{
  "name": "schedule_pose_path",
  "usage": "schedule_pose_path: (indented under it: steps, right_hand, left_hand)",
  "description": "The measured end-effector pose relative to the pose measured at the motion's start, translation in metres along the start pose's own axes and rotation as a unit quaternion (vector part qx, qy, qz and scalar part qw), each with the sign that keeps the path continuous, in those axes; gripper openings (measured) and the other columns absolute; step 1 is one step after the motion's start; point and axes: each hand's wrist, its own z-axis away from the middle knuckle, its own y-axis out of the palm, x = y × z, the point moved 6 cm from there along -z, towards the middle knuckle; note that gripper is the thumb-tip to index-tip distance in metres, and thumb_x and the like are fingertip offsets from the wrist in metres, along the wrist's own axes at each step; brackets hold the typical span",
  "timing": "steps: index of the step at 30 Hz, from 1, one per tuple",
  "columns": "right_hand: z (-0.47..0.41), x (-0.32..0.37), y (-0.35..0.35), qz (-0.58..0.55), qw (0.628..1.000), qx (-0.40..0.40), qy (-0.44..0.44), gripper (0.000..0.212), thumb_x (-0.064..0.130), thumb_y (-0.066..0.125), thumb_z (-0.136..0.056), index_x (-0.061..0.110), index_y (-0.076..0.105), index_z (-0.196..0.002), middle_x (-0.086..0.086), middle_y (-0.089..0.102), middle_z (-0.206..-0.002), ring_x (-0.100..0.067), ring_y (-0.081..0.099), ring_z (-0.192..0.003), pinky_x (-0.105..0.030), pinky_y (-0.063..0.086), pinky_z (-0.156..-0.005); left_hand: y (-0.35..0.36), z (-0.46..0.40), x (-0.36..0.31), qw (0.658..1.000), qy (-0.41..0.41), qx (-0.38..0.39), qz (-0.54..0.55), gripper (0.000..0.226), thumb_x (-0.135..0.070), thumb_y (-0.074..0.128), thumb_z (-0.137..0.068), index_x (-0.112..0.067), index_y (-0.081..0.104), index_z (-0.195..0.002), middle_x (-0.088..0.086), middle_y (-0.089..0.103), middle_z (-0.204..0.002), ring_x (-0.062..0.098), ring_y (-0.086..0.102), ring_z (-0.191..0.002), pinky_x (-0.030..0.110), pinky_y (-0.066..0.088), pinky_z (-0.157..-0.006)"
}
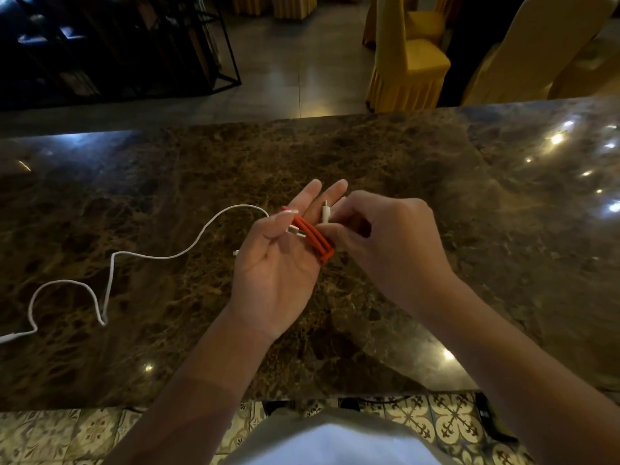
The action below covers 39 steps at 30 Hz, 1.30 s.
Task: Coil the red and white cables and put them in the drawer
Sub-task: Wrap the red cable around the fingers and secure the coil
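The red cable is wound in several loops around the fingers of my left hand, which is held palm up above the marble counter; its thumb presses a white plug against the loops. My right hand pinches the red cable's other white plug end beside my left fingers. The white cable lies loose and uncoiled in curves across the counter, from behind my left hand to the left edge of view. No drawer is visible.
The brown marble counter fills the middle of the view, its near edge just in front of me above a patterned tile floor. Beyond the far edge stand yellow-covered chairs and a dark metal rack.
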Motion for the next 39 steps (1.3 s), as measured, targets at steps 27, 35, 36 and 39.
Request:
schedule_pose_path:
  steps: [27, 35, 36, 39]
  right_hand:
    - [0.014, -0.029, 0.027, -0.264, 0.936, 0.231, -0.011, 0.012, 0.009, 0.076, -0.091, 0.011, 0.079, -0.102, 0.002, 0.072, -0.077, -0.017, 0.063, -0.062, -0.035, 0.051, -0.055]
    - [0.016, -0.030, 0.048, -0.252, 0.960, 0.124, 0.009, 0.029, 0.038, 0.078, -0.084, 0.012, 0.072, -0.095, -0.007, 0.068, -0.076, -0.025, 0.064, -0.065, -0.050, 0.054, -0.059]
    - [0.017, -0.027, 0.047, -0.241, 0.968, 0.074, 0.002, 0.030, 0.041, 0.074, -0.088, 0.012, 0.073, -0.094, -0.004, 0.068, -0.076, -0.023, 0.063, -0.065, -0.050, 0.053, -0.058]
    - [0.018, -0.018, 0.043, -0.217, 0.974, -0.041, -0.047, 0.023, 0.029, 0.065, -0.101, 0.009, 0.076, -0.101, 0.002, 0.068, -0.085, -0.016, 0.065, -0.075, -0.039, 0.053, -0.062]
  left_hand:
    - [-0.014, -0.005, 0.023, 0.990, -0.136, -0.007, -0.041, 0.065, -0.042, 0.051, -0.096, 0.000, 0.051, -0.146, 0.017, 0.062, -0.142, 0.027, 0.061, -0.131, 0.033, 0.056, -0.098]
    - [-0.009, -0.011, 0.020, 0.992, -0.103, -0.022, -0.063, 0.081, -0.050, 0.055, -0.091, -0.012, 0.032, -0.158, 0.008, 0.045, -0.161, 0.025, 0.039, -0.151, 0.040, 0.040, -0.118]
    - [-0.007, -0.010, 0.019, 0.995, -0.090, -0.028, -0.045, 0.080, -0.049, 0.055, -0.092, -0.011, 0.031, -0.158, 0.010, 0.045, -0.161, 0.025, 0.039, -0.151, 0.041, 0.038, -0.120]
    - [-0.006, -0.007, 0.017, 0.997, -0.040, -0.067, -0.028, 0.074, -0.047, 0.049, -0.095, -0.011, 0.033, -0.158, 0.008, 0.049, -0.158, 0.024, 0.043, -0.148, 0.044, 0.030, -0.124]
